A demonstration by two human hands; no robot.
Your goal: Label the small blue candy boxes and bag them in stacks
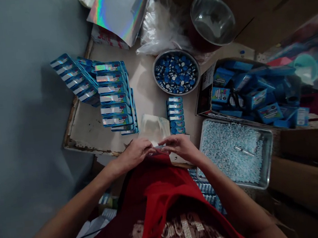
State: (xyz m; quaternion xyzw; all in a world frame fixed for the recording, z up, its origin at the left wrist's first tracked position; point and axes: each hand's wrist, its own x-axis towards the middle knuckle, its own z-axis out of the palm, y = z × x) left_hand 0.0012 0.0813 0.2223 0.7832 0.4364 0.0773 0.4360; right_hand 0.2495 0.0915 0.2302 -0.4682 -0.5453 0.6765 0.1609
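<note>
Left hand and right hand pinch one clear bag before me; one disc-filled bowl sits at its one o'clock, one tray at four.

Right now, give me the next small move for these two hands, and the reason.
I'd probably ease the near edge of the clear plastic apart: the left hand and right hand are close together at that edge, while the rest spreads away from them over the table. Whether the edge is already parted is too small to tell.
</note>
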